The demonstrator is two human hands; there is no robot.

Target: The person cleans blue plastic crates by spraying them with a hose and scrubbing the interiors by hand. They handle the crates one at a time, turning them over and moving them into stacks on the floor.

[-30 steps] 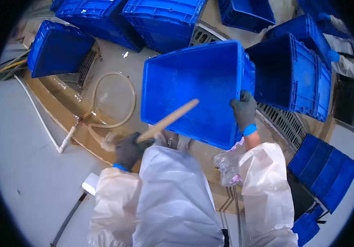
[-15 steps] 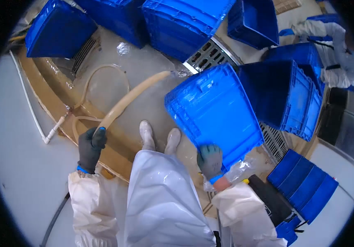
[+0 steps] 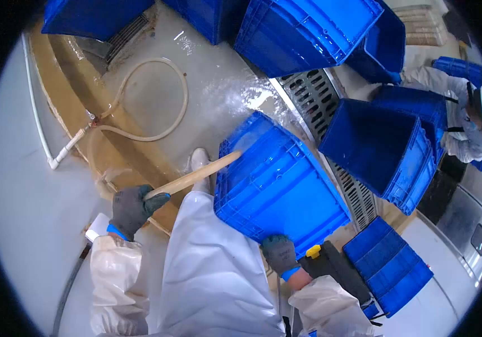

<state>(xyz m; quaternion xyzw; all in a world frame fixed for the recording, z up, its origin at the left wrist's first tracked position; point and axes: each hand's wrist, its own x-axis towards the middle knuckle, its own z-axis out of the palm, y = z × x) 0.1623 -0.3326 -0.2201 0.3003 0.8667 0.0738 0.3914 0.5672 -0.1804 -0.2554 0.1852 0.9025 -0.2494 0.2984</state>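
Mid-job on one crate (image 3: pixel 283 182), by the look of it. It's tipped over the wet floor (image 3: pixel 168 106), outer side and ribs up, next to the grate (image 3: pixel 314 98). Left hand (image 3: pixel 131 210) is clamped round the hose (image 3: pixel 196 177), its end right at the crate's side. Right hand (image 3: pixel 280 254) is closed on the crate's near edge.

Done: hose in hand, crate held and turned outer side up, wet shine on it. Left: can't say which faces have had water, so I'd call this crate unfinished. It isn't set down with the others — upper crate (image 3: pixel 308 31) looks wet too, side crate (image 3: pixel 367 149) lies with its mouth open. No telling which of those are finished.

Hard to see: crate's inside faces away. Right thumb is hidden. Flow at the hose end is unclear, and the hose behind the left hand blurs, so its run to the tap (image 3: pixel 91 116) can't be traced. Crates at the top are cut off — co-worker (image 3: pixel 468 126) at the right edge is partly lost, hands unreadable.
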